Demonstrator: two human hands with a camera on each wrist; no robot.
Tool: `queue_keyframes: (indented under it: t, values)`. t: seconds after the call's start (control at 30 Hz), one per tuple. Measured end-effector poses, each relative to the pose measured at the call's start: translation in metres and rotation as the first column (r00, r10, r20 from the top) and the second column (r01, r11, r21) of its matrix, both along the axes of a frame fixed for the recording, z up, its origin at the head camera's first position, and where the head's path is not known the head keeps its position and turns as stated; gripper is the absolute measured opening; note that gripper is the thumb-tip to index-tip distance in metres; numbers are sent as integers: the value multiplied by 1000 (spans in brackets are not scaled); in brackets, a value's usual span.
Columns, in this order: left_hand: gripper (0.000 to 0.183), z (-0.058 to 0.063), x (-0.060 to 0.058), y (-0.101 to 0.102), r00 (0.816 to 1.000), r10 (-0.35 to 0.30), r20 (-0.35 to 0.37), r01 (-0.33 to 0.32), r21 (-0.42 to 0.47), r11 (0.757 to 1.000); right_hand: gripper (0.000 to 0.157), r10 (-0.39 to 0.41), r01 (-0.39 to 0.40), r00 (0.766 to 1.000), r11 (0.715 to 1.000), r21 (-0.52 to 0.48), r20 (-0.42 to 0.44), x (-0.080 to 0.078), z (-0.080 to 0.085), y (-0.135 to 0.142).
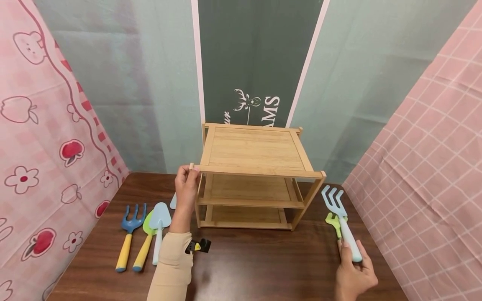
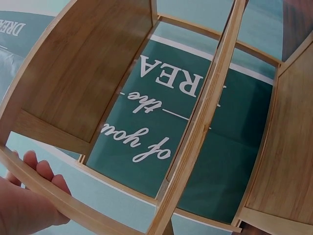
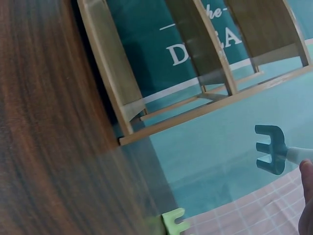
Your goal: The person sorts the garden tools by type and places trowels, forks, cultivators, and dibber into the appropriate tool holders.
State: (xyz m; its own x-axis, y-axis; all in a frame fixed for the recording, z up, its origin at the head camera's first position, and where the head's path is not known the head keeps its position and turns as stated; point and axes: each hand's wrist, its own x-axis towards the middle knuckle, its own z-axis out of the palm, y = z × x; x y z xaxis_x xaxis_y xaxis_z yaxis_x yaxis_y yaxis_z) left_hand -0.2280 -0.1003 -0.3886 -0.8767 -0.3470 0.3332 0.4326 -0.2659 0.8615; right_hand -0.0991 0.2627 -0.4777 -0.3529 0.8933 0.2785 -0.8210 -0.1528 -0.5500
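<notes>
A three-tier wooden shelf (image 1: pixel 260 148) stands at the back middle of the table. My left hand (image 1: pixel 186 184) grips its front left post near the top board; in the left wrist view the fingers (image 2: pixel 46 171) curl round the side rail. At the right, my right hand (image 1: pixel 355 271) holds a light blue hand rake (image 1: pixel 340 213) by its handle, tines pointing away. The right wrist view shows the rake's head (image 3: pixel 276 149) raised clear of the table. Below it lies a green hand fork (image 1: pixel 334 223), its handle partly hidden by the right hand.
On the left of the table (image 1: pixel 244 259) lie a blue fork with a yellow handle (image 1: pixel 129 230), a green trowel (image 1: pixel 144 246) and a light blue trowel (image 1: pixel 160 221). Another light blue piece (image 1: pixel 173 201) is mostly hidden behind the left arm. Curtains surround the table's back and sides.
</notes>
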Motion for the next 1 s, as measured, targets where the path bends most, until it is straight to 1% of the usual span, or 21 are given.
queue_keyframes:
  t: [0.07, 0.13, 0.23, 0.3, 0.37, 0.43, 0.5, 0.53, 0.6, 0.67, 0.77, 0.87, 1.0]
  values:
    - [11, 0, -1, 0, 1000, -1, -1, 1, -4, 1000, 37, -17, 17, 1000, 1000, 7, 25, -1, 4, -1]
    - [11, 0, -1, -1, 1000, -1, -4, 1, -10, 1000, 34, -56, 53, 996, 998, 43, 66, -2, 8, -1]
    - [11, 1, -2, -2, 1000, -2, -3, 2, -10, 1000, 32, -111, 100, 989, 989, 110, 97, -4, 12, 0]
    - [11, 1, -2, -2, 1000, -5, -1, 5, -5, 1000, 30, -170, 142, 976, 971, 193, 135, -6, 15, 1]
    - [10, 1, -1, -2, 1000, -9, -1, 9, 5, 1000, 29, -194, 157, 971, 957, 244, 137, -7, 19, 2]
    - [9, 0, -1, -1, 1000, -12, -4, 12, 11, 1000, 28, -234, 181, 960, 938, 297, 153, -8, 22, 2]
    - [8, 0, -1, -1, 1000, -15, -8, 15, 14, 1000, 28, -237, 186, 962, 932, 311, 135, -9, 26, 2]
    - [8, 0, -1, -1, 1000, -16, -11, 16, 12, 1000, 29, -216, 176, 970, 940, 294, 108, -10, 28, 1]
    - [8, 0, -1, -1, 1000, -20, -18, 20, 8, 1000, 29, -198, 170, 977, 944, 282, 75, -11, 32, -1]
    - [8, 1, -1, -1, 999, -23, -26, 23, 2, 1000, 30, -160, 148, 987, 958, 247, 30, -14, 37, -2]
    - [8, 1, -1, 0, 999, -29, -36, 29, 1, 1000, 32, -114, 116, 993, 973, 202, -25, -18, 43, -3]
    - [8, 2, -1, 0, 998, -38, -43, 38, 11, 999, 35, -62, 76, 994, 985, 155, -89, -21, 47, -3]
    - [9, 2, -1, 0, 998, -45, -42, 46, 15, 999, 35, -52, 71, 991, 984, 165, -120, -24, 53, -3]
